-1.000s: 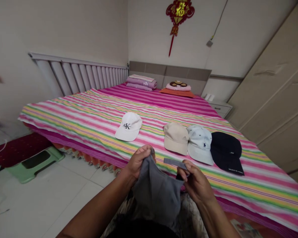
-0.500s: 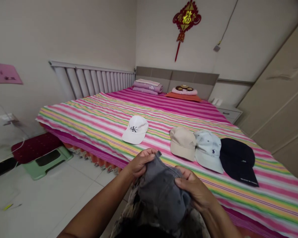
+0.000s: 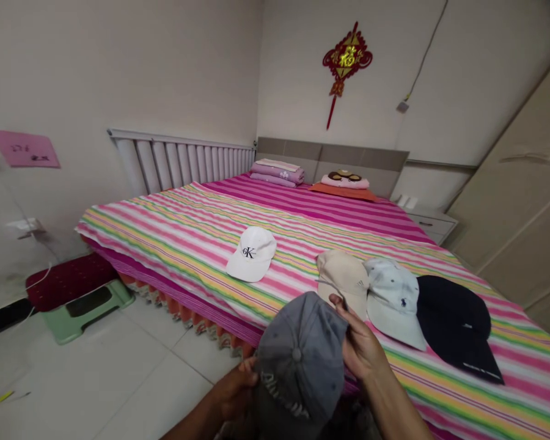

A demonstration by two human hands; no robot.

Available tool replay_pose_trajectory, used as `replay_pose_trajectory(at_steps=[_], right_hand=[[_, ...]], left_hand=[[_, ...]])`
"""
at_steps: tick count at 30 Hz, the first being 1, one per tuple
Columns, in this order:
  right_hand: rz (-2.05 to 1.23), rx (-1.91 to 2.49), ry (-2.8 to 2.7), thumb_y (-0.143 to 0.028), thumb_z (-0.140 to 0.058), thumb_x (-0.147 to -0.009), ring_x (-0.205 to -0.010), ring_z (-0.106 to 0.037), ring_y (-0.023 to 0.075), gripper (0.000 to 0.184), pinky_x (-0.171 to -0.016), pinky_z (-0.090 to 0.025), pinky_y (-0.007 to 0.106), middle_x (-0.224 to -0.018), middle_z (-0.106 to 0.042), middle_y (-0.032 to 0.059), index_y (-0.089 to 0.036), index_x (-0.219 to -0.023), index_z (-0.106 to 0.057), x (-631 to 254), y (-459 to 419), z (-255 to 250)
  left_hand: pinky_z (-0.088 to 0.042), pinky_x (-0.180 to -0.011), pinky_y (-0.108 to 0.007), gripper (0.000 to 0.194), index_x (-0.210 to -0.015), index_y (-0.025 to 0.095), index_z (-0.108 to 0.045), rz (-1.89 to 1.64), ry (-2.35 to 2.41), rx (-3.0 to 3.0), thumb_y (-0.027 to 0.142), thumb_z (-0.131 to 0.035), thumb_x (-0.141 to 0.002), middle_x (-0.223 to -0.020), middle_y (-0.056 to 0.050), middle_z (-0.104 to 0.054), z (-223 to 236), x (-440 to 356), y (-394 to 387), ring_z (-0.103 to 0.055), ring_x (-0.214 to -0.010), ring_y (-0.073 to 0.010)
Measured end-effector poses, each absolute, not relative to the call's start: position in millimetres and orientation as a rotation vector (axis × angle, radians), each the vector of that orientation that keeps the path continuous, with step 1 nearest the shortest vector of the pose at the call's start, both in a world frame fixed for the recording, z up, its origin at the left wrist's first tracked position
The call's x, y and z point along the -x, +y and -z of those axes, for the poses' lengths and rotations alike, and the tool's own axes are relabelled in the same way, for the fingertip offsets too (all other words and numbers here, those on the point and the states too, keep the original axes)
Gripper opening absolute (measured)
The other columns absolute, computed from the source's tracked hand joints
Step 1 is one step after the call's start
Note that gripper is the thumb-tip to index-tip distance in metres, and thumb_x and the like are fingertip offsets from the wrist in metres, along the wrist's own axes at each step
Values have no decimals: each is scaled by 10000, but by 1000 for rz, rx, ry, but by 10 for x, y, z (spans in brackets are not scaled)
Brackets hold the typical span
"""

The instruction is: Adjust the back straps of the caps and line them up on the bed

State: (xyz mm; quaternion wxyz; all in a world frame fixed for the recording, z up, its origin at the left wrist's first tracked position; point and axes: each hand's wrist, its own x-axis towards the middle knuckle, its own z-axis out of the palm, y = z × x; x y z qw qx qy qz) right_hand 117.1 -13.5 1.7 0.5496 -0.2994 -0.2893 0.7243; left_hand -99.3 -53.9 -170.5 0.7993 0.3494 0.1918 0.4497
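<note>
A grey cap (image 3: 300, 360) with pale lettering is held up in front of me, crown towards the camera. My left hand (image 3: 231, 388) grips its lower left edge. Gripping its right side is my right hand (image 3: 360, 345), fingers curled on the rim. Beyond it, on the striped bed (image 3: 174, 226), lie a white cap with a black logo (image 3: 252, 252), a beige cap (image 3: 343, 275), a light blue cap (image 3: 394, 299) and a dark navy cap (image 3: 458, 324); the last three overlap in a row.
Folded bedding (image 3: 277, 172) and a pillow (image 3: 343, 181) sit at the headboard. A green stool (image 3: 89, 308) with a dark red cushion stands on the tiled floor at left. A wardrobe (image 3: 522, 214) and a nightstand (image 3: 428, 220) are on the right.
The grey cap has been turned and raised, so its crown faces me. My left hand dropped from the cap's top to its lower edge. The view shifted up and left.
</note>
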Motion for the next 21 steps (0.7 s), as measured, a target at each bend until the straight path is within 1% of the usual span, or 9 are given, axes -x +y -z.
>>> replay_pose_trajectory(at_steps=[3, 5, 6, 9, 11, 13, 15, 17, 21], right_hand=[[-1677, 770, -625, -364, -682, -621, -890, -607, 214, 348, -783, -455, 355, -867, -685, 17, -230, -932, -603, -1309, 85, 223], [-1708, 793, -539, -352, -709, -600, -891, -610, 197, 321, -795, -451, 333, -852, -690, 6, -234, -887, -625, -1382, 158, 414], [-1758, 801, -504, -352, -719, -590, -927, -600, 207, 319, -817, -442, 341, -877, -690, 22, -222, -868, -634, -1405, 167, 506], [-1857, 818, -453, -359, -722, -593, -1002, -572, 229, 365, -851, -426, 352, -1002, -668, 79, -188, -905, -641, -1428, 116, 732], [-1882, 831, -445, -353, -713, -608, -1023, -562, 232, 374, -833, -434, 340, -1049, -650, 98, -178, -930, -639, -1435, 62, 834], [-1882, 855, -435, -343, -708, -615, -1026, -561, 232, 364, -799, -449, 325, -1067, -643, 102, -177, -932, -640, -1466, 25, 911], [-1861, 885, -411, -332, -708, -613, -1004, -575, 229, 345, -765, -461, 310, -1055, -650, 99, -177, -915, -644, -1530, 11, 976], [-1836, 919, -367, -317, -703, -621, -962, -597, 218, 310, -739, -471, 293, -1022, -665, 92, -177, -892, -646, -1620, 12, 1036], [-1810, 973, -261, -277, -668, -664, -864, -637, 191, 218, -680, -491, 261, -939, -693, 84, -172, -853, -644, -1797, 20, 1126]], left_hand=[[-498, -657, -276, 269, -835, 199, -651, -1076, 466, -668, 254, -714, -579, -765, -46, -679, 1361, 1173, -186, -645, -741, -202], [-501, -655, -259, 317, -881, 154, -635, -1167, 528, -674, 207, -717, -579, -785, -67, -682, 1013, 1328, 165, -646, -712, -189], [-501, -660, -260, 332, -890, 125, -628, -1207, 556, -698, 182, -718, -575, -779, -82, -683, 817, 1397, 360, -646, -693, -189], [-499, -687, -270, 304, -921, 74, -610, -1331, 610, -756, 98, -662, -622, -753, -99, -683, 196, 1537, 958, -643, -677, -191], [-495, -712, -278, 253, -923, 56, -607, -1442, 638, -725, 53, -592, -671, -718, -98, -681, -178, 1579, 1324, -639, -667, -181], [-491, -730, -266, 244, -955, 78, -600, -1500, 639, -709, 66, -546, -717, -713, -70, -683, -444, 1610, 1630, -634, -668, -157], [-493, -711, -241, 256, -976, 93, -595, -1526, 665, -682, 67, -532, -729, -688, -48, -681, -544, 1651, 1853, -628, -639, -137], [-500, -668, -236, 266, -975, 86, -595, -1518, 728, -642, 45, -530, -720, -634, -42, -671, -463, 1709, 1973, -617, -580, -131], [-515, -614, -292, 292, -967, 45, -589, -1448, 904, -527, -5, -521, -687, -530, -49, -639, 55, 1842, 1928, -609, -517, -169]])
